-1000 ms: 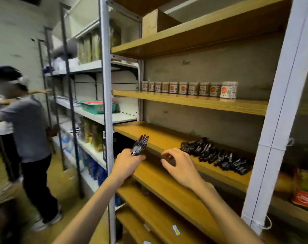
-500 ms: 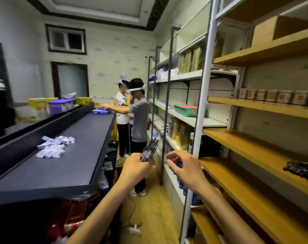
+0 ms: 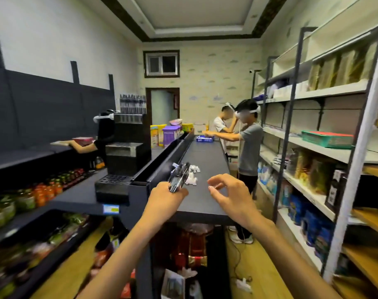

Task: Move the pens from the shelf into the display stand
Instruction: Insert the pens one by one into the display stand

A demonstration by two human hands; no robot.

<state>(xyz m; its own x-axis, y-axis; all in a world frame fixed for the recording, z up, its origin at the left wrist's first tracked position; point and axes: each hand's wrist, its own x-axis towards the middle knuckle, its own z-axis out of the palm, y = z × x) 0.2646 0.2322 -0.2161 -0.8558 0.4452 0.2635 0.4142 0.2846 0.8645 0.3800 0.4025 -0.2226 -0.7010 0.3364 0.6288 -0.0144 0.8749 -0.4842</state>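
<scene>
Item: bundle of dark pens (image 3: 179, 176), gripped in the left hand (image 3: 167, 196). The fingers wrap the lower ends and the tips fan upward and away from the person, a fist grip that keeps several loose pens together for carrying. The exact count is unreadable through blur; it is a handful, more than three.

Item: right hand (image 3: 229, 192), holding nothing. Its fingers are loosely curled, thumb and forefinger near each other. This posture probably readies it to pick single pens from the bundle.

Item: black display stand (image 3: 113, 184), one, on the dark counter (image 3: 205, 203) just left of the left hand. Its top is a grid of small holes, apparently sized to take pens upright; the number of holes cannot be counted. No pen is visible in it. A taller black tiered unit (image 3: 123, 152) stands behind it, and a rack of dark upright items (image 3: 133, 104) is further back.

Item: pile of small white packets (image 3: 192, 174), one heap on the counter beyond the pens.

Item: other people, three: two (image 3: 248, 145) at the far counter end, and one (image 3: 101, 137) partly hidden on the left.

Item: green tray (image 3: 326, 139), one, on the right shelving.

Status: pens are in transit and none is yet inserted.
</scene>
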